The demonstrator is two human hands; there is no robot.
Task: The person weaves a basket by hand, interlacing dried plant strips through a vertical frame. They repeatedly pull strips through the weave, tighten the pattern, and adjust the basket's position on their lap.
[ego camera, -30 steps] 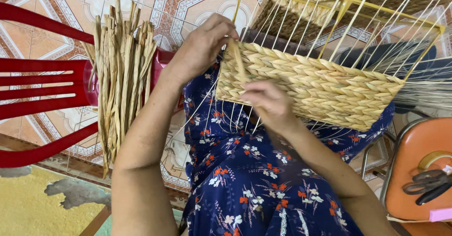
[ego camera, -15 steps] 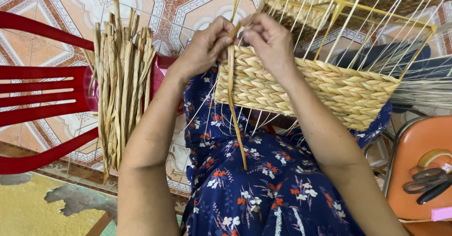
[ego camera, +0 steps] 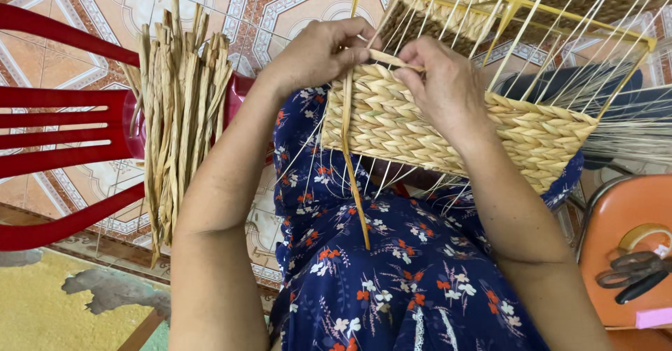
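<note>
A half-woven straw basket (ego camera: 420,130) on a yellow wire frame (ego camera: 518,4) rests on my lap over a blue flowered dress. At the basket's top left corner my left hand (ego camera: 318,53) pinches a long dry straw strand (ego camera: 352,162) that hangs down over the dress. My right hand (ego camera: 444,85) lies on the woven wall just right of it, fingers curled on the same strand where it bends across the top row. The two hands nearly touch.
A bundle of dry straw strands (ego camera: 178,113) leans on a red plastic chair (ego camera: 63,120) at the left. An orange stool (ego camera: 623,253) at the lower right carries scissors (ego camera: 633,274) and a tape roll. Patterned floor tiles lie behind.
My right hand rose from below the basket to its top left corner beside my left hand. The loose strand now hangs straight down from that corner.
</note>
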